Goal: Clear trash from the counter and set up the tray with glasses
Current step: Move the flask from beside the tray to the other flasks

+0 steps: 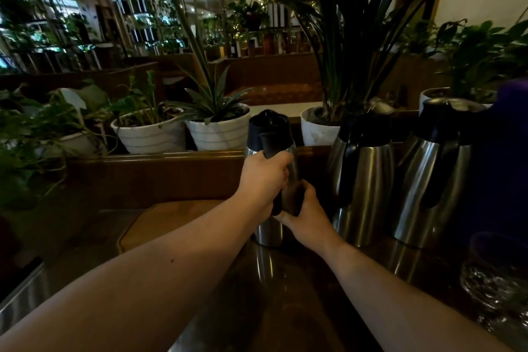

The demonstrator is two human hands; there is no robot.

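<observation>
A steel thermos jug (267,233) with a black lid and black handle stands upright on the dark glossy counter (285,294), in the middle of the head view. My left hand (261,177) is wrapped around the upper part of its handle. My right hand (303,214) grips the jug's body lower down, on its right side. A brown wooden tray (171,223) lies to the left of the jug. Clear glassware (494,286) sits blurred at the right edge.
Two more steel jugs (363,177) (431,180) stand to the right of the held one. White plant pots (220,131) (151,134) line a wooden ledge behind the counter. A metal sink edge (23,294) shows at lower left.
</observation>
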